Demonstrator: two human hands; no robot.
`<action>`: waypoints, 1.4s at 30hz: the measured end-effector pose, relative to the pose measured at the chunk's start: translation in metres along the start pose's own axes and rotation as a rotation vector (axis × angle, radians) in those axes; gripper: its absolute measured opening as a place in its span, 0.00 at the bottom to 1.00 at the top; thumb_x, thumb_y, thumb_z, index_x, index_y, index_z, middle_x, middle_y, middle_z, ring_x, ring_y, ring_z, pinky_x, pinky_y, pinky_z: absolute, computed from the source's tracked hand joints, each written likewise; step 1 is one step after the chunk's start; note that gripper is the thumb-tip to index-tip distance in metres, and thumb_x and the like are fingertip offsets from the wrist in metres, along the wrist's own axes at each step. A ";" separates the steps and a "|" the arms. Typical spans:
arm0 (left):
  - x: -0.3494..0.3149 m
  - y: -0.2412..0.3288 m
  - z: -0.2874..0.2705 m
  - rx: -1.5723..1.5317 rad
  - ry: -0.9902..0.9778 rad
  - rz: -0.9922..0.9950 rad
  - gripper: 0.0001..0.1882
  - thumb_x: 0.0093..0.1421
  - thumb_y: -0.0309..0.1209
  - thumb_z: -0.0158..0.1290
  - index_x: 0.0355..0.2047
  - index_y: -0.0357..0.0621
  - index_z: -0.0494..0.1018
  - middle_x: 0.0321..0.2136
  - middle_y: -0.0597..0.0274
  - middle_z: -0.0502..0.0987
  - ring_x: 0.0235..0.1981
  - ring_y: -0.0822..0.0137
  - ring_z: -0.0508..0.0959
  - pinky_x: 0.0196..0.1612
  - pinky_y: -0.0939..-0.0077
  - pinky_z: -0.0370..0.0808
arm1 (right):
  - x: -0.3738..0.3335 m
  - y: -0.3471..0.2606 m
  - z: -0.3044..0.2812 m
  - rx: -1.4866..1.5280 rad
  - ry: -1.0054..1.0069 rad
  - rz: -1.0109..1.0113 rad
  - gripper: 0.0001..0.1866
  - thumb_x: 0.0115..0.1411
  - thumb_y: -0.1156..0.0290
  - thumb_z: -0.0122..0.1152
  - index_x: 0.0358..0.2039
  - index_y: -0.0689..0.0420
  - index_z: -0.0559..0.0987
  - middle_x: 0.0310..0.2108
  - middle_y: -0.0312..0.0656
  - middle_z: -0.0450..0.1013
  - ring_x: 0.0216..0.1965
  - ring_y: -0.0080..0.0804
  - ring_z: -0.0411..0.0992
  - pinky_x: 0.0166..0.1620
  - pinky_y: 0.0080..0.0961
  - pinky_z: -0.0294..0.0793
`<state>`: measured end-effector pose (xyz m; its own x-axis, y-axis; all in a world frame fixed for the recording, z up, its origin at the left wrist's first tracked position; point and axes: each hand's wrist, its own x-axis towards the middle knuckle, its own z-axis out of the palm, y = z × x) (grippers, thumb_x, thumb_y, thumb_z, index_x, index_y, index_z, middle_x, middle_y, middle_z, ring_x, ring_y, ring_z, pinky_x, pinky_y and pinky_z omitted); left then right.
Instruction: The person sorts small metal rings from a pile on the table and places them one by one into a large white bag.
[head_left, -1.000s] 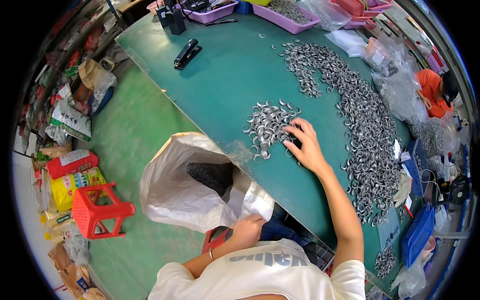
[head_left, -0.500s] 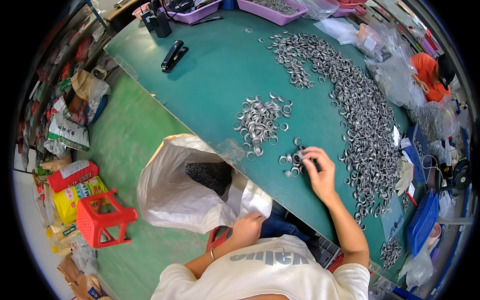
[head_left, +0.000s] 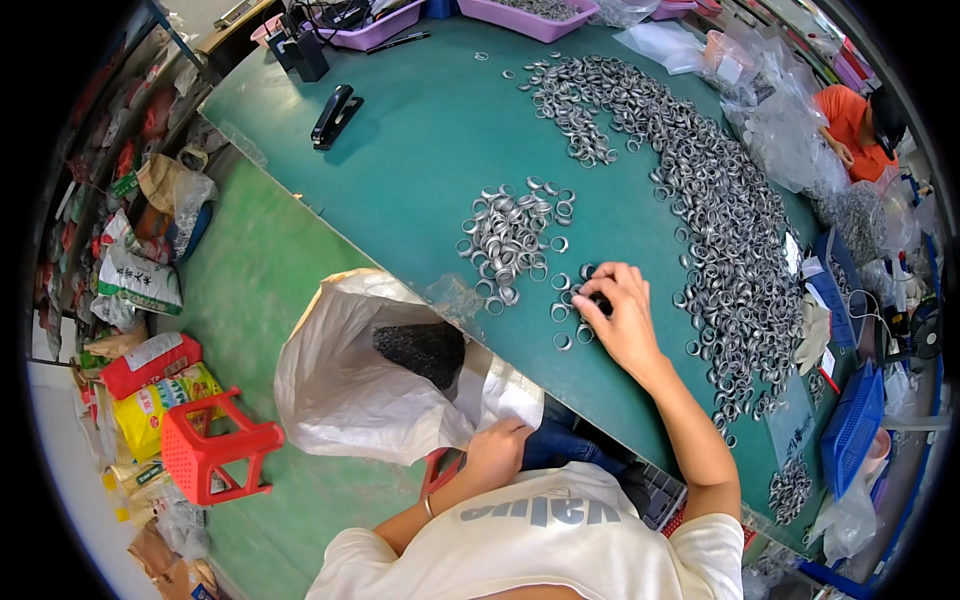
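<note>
Left hand: the person's left hand (head_left: 496,452) was closed on the near rim of the sack (head_left: 340,370), gripping the edge.
Right hand: right hand (head_left: 622,312) was on the table, fingers curled over the loose rings (head_left: 563,312); could not tell whether any were pinched.
Loose rings: a few grey metal ones, under and just left of the right fingers, near the table edge.
Small pile: heap of similar rings (head_left: 508,235), beyond the loose ones and slightly left, a gap between.
Big spread: long curved band of rings (head_left: 735,240) to the right of the right hand, running from the far part of the table toward the near right.
Sack: whitish, mouth wide open, just beside the table edge; dark grainy-looking contents (head_left: 425,352) inside, pieces too small to tell.
Table: green top (head_left: 420,130), edge slanting between the sack and the rings.
Far side: black stapler (head_left: 336,117) toward the left corner; pen (head_left: 398,42) near the purple trays (head_left: 530,18).
Right side: blue basket (head_left: 853,430) near the table edge; a co-worker in an orange top (head_left: 848,125) farther off.
Left floor: red stool (head_left: 215,445), with a red bag (head_left: 150,363) and a yellow bag (head_left: 165,405) near it.
</note>
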<state>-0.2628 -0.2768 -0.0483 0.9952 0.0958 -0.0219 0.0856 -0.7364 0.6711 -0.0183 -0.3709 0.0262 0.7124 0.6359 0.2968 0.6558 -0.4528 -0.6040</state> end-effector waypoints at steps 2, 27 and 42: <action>0.000 0.000 0.000 -0.010 0.015 0.001 0.11 0.48 0.24 0.50 0.33 0.45 0.77 0.31 0.60 0.76 0.33 0.57 0.78 0.34 0.66 0.76 | 0.001 -0.005 0.004 -0.071 -0.034 -0.050 0.12 0.48 0.69 0.69 0.30 0.60 0.79 0.38 0.41 0.69 0.44 0.39 0.65 0.48 0.34 0.60; -0.002 0.001 0.000 -0.030 0.034 -0.009 0.12 0.48 0.24 0.50 0.34 0.44 0.78 0.32 0.60 0.76 0.34 0.57 0.78 0.34 0.65 0.77 | -0.008 -0.047 0.008 0.245 -0.054 -0.143 0.11 0.51 0.79 0.62 0.37 0.61 0.78 0.38 0.46 0.72 0.42 0.47 0.69 0.45 0.37 0.70; -0.002 -0.001 0.002 -0.030 0.024 -0.017 0.10 0.51 0.23 0.52 0.34 0.44 0.78 0.32 0.61 0.77 0.31 0.56 0.79 0.32 0.65 0.76 | 0.004 0.010 -0.034 0.075 -0.186 0.127 0.10 0.52 0.81 0.61 0.37 0.62 0.79 0.27 0.44 0.72 0.31 0.38 0.71 0.37 0.30 0.71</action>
<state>-0.2647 -0.2777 -0.0505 0.9921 0.1244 -0.0163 0.1010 -0.7144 0.6924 -0.0010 -0.3942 0.0466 0.7251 0.6842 0.0783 0.5388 -0.4928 -0.6832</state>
